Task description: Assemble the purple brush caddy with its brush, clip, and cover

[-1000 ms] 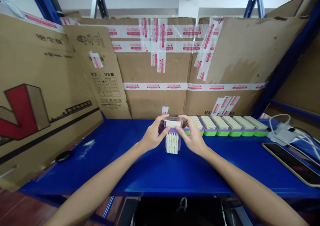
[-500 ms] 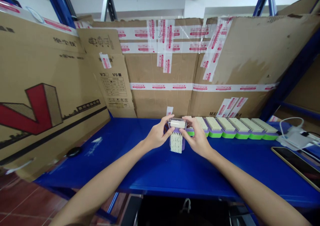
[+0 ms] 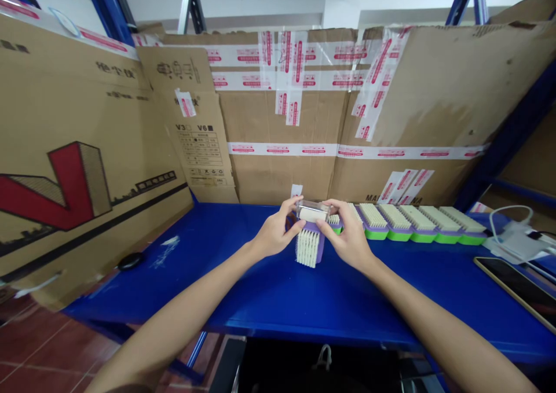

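Observation:
Between my two hands is a small clear plastic case (image 3: pixel 313 208) with a whitish block inside. My left hand (image 3: pixel 278 231) grips its left end with thumb and fingers. At its right end, my right hand (image 3: pixel 350 237) is closed around it in the same way. Just below the case, a brush (image 3: pixel 307 248) with cream bristles and a purple body shows its bristle side towards me; its upper part is hidden behind the case and thumbs. Whether the case touches the brush, I cannot tell.
Several cream-bristled brushes in purple and green (image 3: pixel 399 225) line the back right of the blue table (image 3: pixel 260 300). Right of them are a white charger with cables (image 3: pixel 512 239) and a phone (image 3: pixel 516 289). A round black object (image 3: pixel 130 260) lies left. Cardboard (image 3: pixel 282 179) walls the back.
The clear case has tilted, its right end now lower, and shifted slightly right. Both hands keep their grip. The view has moved a little.

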`<action>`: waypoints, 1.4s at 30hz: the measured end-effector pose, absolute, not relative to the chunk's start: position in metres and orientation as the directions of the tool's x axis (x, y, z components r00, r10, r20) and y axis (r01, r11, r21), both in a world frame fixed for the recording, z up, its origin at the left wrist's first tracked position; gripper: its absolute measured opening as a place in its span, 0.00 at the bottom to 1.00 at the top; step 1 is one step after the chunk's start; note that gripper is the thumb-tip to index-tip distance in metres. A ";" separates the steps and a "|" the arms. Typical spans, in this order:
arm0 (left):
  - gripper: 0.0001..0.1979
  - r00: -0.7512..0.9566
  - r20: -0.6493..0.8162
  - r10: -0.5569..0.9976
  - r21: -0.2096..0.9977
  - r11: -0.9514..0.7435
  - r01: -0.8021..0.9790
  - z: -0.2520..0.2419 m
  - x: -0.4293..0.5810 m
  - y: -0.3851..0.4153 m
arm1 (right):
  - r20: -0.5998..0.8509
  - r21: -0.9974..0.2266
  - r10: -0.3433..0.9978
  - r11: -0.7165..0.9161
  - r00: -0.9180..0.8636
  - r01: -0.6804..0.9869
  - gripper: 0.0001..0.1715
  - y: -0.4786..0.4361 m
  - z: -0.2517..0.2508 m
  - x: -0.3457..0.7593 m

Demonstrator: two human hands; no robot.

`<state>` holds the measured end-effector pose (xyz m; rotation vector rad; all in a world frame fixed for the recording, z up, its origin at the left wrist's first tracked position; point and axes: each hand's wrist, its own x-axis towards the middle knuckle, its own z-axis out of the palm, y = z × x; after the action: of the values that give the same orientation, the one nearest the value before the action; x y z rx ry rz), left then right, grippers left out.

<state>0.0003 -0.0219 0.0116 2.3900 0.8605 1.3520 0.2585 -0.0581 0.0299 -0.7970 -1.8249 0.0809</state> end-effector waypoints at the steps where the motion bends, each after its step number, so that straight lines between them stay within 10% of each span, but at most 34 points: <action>1: 0.33 0.402 0.663 0.632 0.521 -0.775 0.359 0.013 0.001 -0.022 | 0.809 -0.428 0.562 0.763 -0.170 0.484 0.21 -0.057 0.030 0.260; 6: 0.30 0.526 0.490 0.695 0.684 -0.681 0.263 0.016 0.003 -0.020 | 0.815 -0.399 0.542 0.780 -0.202 0.483 0.19 -0.056 0.030 0.262; 13: 0.58 0.620 0.359 0.698 0.697 -0.642 0.319 0.000 0.008 -0.019 | 0.817 -0.400 0.543 0.775 -0.192 0.489 0.23 -0.059 0.031 0.261; 27: 0.50 0.532 0.420 0.735 0.675 -0.645 0.358 0.004 -0.009 -0.002 | 0.723 -0.430 0.632 0.728 -0.280 0.534 0.42 -0.050 0.026 0.266; 42: 0.49 0.544 0.560 0.625 0.326 -0.770 0.548 -0.004 -0.008 0.001 | 0.656 -0.541 0.698 0.700 -0.286 0.466 0.22 -0.046 0.002 0.249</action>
<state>-0.0078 0.0008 -0.0043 2.6610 1.0147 1.0341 0.2490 -0.0463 0.0020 -0.8991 -1.9407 0.3018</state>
